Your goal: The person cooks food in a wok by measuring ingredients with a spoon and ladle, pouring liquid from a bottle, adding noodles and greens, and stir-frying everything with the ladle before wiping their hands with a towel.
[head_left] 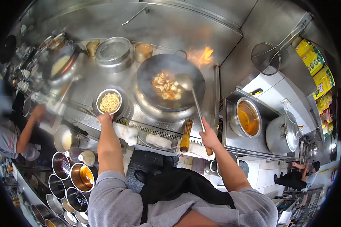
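My left hand grips the near rim of a white bowl that holds pale thick noodles. My right hand is closed around the handle of a long metal ladle, whose head rests inside a dark wok. Browned chopped food lies in the wok, beside the ladle head. Flames rise behind the wok's far right rim. A bamboo wok brush sits at the stove's front edge, left of my right hand.
A lidded steel pot stands behind the bowl. To the right are a bowl of orange liquid and a large lidded pot. Sauce containers crowd the lower left. One co-worker stands at left, another far right.
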{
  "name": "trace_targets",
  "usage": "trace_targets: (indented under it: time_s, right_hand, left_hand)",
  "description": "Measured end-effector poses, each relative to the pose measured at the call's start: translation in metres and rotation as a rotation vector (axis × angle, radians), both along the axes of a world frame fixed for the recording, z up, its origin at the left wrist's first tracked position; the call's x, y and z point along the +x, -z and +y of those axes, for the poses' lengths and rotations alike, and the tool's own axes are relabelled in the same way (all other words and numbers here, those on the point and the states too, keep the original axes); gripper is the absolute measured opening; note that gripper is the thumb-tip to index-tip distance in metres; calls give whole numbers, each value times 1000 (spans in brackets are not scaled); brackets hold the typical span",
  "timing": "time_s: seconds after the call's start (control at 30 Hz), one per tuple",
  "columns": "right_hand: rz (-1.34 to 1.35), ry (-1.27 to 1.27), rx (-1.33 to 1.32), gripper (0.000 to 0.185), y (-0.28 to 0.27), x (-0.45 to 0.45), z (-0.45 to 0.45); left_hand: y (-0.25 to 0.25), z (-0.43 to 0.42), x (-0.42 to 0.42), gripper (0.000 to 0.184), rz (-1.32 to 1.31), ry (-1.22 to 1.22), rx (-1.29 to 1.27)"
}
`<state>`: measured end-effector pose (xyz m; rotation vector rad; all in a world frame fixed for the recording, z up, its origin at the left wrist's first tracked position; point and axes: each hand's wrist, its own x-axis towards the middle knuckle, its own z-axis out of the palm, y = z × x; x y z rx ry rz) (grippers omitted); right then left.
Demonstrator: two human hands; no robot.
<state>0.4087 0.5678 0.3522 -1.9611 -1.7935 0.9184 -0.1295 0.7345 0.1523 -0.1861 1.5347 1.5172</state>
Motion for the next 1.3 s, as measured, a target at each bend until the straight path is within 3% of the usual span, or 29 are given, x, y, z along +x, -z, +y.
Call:
trace_targets:
  time_s: [0.03,0.1,0.23,0.33,0.4,0.47,0.5,0.57,0.6,0.67,0.7,0.77,0.93,1.03,1.07,1.2,1.27,1.3]
  right_hand:
    - [-167,-37,152,84,10,4,-7]
    - [-306,35,-64,85,-4,6,-23]
    - [-338,28,-91,84,18,36,-43]
    - [-262,7,-77,84,22,57,-40]
    - [-179,-36,-65,84,16,68,-29]
    - [-16,-35,9,85,14,70,-21]
    - [65,-36,60,85,14,69,-18]
    - [437,143,-246,85,-24,48,-8]
    - [447,135,-246,85,-35,37,-3]
    - [849,152,-281,80,-51,19,3]
    - [855,149,-279,80,-57,12,6]
    - [1324,133,-383,78,-67,5,13]
    - [1482,131,-445,73,-31,1,54]
    - [1173,195,-373,78,-16,-4,71]
    - [1179,195,-377,78,-12,1,71]
    - [451,-75,3,83,19,40,66]
    - [-20,-49,9,82,13,55,61]
    - [-17,-56,13,82,6,62,59]
  left_hand:
    - [0,-1,0,33,-8,-14,6]
    - [-4,-2,-4,31,-5,-24,19]
    - [-23,7,1,29,219,74,27]
    - [-58,6,1,25,614,221,35]
    - [-117,11,9,24,888,310,11]
    - [-204,9,43,22,1166,374,-121]
    - [-219,23,48,23,1313,380,-56]
    - [-254,53,71,24,1537,397,92]
    - [-273,67,93,24,1617,410,174]
    - [-278,108,125,22,2048,236,481]
    - [-289,119,148,22,2051,264,444]
    - [-315,136,184,21,2049,291,419]
    - [-365,161,230,16,2147,300,558]
    - [-374,162,245,14,2139,294,581]
    - [-375,162,247,13,2141,290,589]
    - [-368,155,255,11,2122,323,624]
    - [-372,152,253,10,2097,356,597]
    - [-374,151,252,10,2079,366,595]
